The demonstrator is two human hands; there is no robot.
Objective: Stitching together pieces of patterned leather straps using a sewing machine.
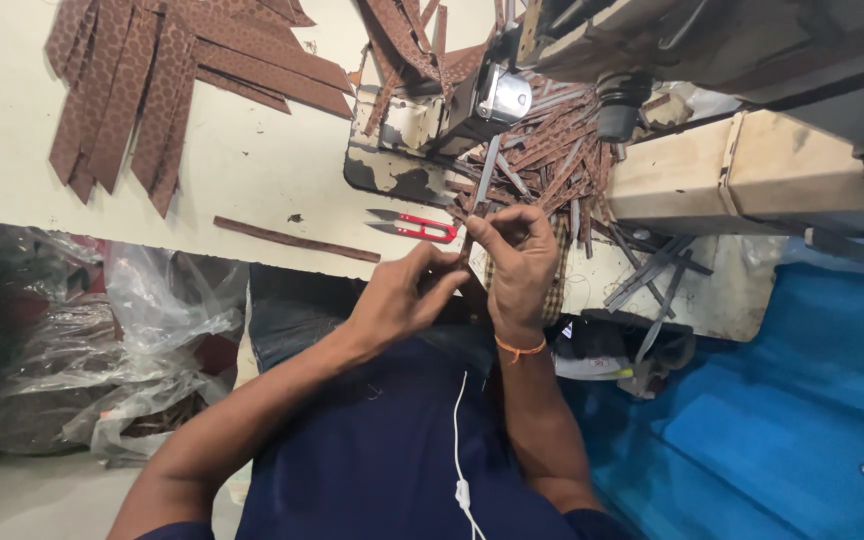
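Both my hands are up over the worktop (252, 170) edge, just in front of the red thread snips (422, 228). My right hand (522, 270) has thumb and forefinger pinched tight on the top of a thin brown strip (465, 248), other fingers curled in. My left hand (402, 300) pinches the same strip lower down, fingertips (449, 268) closed on it, touching the right hand's fingers. The strip stands nearly upright between the two grips, just right of the snips. An orange thread band (520, 348) sits on my right wrist.

Behind the snips is the sewing machine (492, 100), with a messy heap of narrow strips (552, 160) beside it. Left of the snips one long strip (297, 239) lies flat near the worktop edge. Far left of the snips, wider brown patterned pieces (142, 90) are fanned out. Below the worktop, left of the snips, lie clear plastic bags (102, 350).
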